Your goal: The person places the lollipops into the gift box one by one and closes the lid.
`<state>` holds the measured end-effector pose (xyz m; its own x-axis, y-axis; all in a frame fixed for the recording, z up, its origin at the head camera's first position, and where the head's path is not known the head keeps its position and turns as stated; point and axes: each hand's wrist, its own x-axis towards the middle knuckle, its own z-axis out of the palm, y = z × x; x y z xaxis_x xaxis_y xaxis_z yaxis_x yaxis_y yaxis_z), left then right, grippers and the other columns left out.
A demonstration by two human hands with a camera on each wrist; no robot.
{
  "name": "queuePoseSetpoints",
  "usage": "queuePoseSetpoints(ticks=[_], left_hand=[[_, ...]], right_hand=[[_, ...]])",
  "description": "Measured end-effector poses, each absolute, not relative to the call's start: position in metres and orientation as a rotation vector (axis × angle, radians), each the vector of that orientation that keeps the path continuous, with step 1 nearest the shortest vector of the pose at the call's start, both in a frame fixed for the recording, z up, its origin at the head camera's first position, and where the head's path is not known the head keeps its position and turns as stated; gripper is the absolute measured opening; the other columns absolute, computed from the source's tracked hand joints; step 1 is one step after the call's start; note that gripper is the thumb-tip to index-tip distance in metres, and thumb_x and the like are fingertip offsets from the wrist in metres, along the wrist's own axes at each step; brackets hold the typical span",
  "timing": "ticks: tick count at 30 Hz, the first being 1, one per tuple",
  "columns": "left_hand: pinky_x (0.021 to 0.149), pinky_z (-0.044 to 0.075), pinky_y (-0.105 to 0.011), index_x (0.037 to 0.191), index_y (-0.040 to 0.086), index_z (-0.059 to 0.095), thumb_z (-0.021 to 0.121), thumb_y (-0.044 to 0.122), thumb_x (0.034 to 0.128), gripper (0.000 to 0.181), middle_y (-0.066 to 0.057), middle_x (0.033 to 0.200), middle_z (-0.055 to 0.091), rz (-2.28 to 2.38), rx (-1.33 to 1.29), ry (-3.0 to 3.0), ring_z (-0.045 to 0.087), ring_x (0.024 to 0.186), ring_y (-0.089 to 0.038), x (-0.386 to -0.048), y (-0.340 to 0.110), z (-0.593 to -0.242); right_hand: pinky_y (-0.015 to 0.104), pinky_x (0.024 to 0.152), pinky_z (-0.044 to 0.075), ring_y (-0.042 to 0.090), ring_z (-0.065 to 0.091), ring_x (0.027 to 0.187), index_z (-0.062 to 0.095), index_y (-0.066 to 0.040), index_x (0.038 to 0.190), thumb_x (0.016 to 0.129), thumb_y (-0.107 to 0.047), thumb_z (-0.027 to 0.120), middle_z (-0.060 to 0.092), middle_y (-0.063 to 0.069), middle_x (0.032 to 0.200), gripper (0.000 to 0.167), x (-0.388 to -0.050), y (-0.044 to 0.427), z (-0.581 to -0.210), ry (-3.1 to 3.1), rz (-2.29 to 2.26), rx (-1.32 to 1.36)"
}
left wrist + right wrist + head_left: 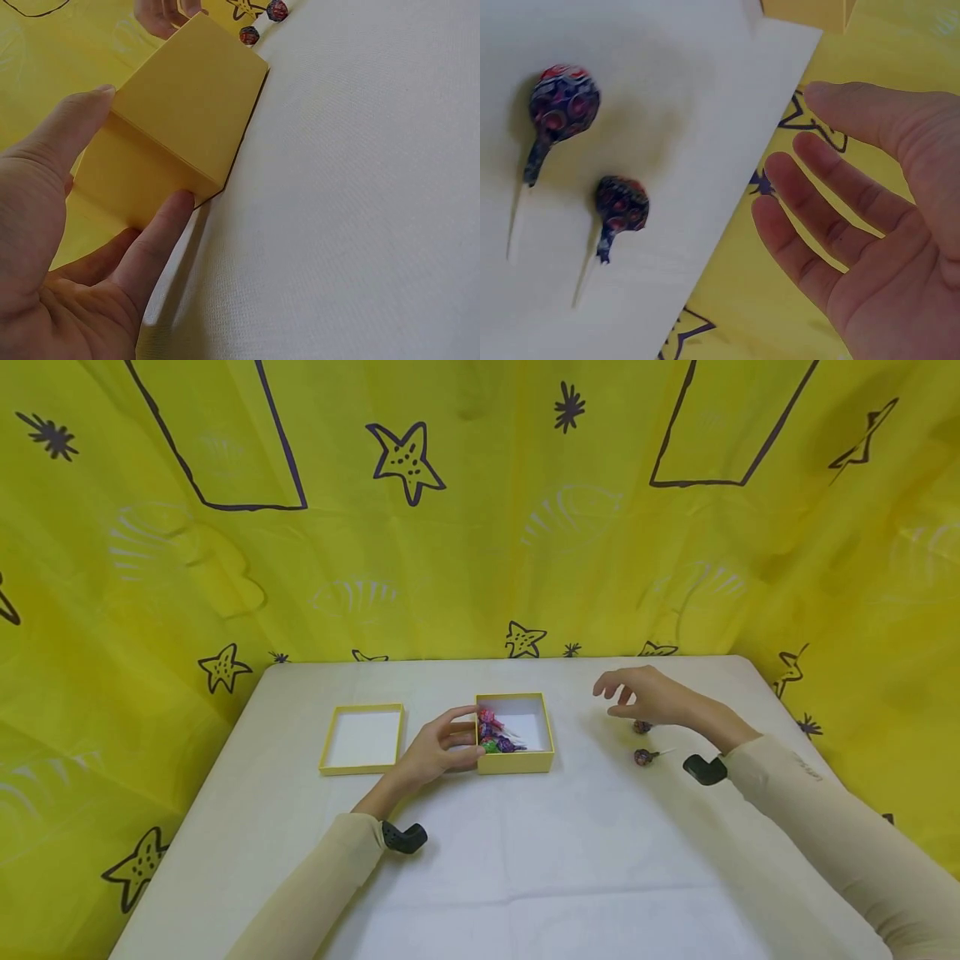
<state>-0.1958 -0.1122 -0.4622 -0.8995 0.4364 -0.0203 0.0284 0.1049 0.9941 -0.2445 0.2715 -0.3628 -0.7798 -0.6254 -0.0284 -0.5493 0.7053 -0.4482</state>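
My left hand (431, 752) grips the left side of a yellow open box (515, 763), its thumb at the near left corner. In the left wrist view, thumb and fingers lie against the outer walls of the box (191, 97). Several wrapped lollipops (491, 731) lie inside along the left, sticks pointing right. My right hand (648, 695) hovers above the table, right of the box, fingers loosely bent and holding nothing. Two dark-wrapped lollipops lie near it: one lollipop (643, 757) nearer me, the other lollipop (642, 727) partly behind the hand.
A shallow yellow lid (363, 770) with a white inside lies left of the box. A white cloth covers the table (510, 852). Behind it hangs a yellow curtain (480, 527) with starfish drawings.
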Motion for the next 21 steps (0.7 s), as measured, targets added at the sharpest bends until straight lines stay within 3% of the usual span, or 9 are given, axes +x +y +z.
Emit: queuePoseSetpoints(ticks=[10,21], left_hand=[[0.099,0.056,-0.039,0.157,0.016,0.041,0.077,0.008,0.0927,0.074,-0.02,0.153,0.046,1.858,0.455,2.075,0.055,0.131,-0.036,-0.197,-0.112,-0.463],[0.099,0.055,-0.04,0.156,0.018,0.044,0.077,0.006,0.0928,0.072,-0.022,0.153,0.046,1.857,0.465,2.077,0.054,0.132,-0.039,-0.196,-0.112,-0.463]], right_hand=[[0.038,0.074,0.059,0.028,0.069,0.092,0.067,-0.002,0.121,0.091,0.001,0.075,0.07,0.018,0.111,0.031,-0.246,0.294,-0.375,2.727,-0.644,-0.877],[0.057,0.087,0.056,0.037,0.067,0.102,0.067,-0.001,0.121,0.091,0.0,0.075,0.07,0.017,0.113,0.032,-0.246,0.314,-0.392,2.717,-0.641,-0.839]])
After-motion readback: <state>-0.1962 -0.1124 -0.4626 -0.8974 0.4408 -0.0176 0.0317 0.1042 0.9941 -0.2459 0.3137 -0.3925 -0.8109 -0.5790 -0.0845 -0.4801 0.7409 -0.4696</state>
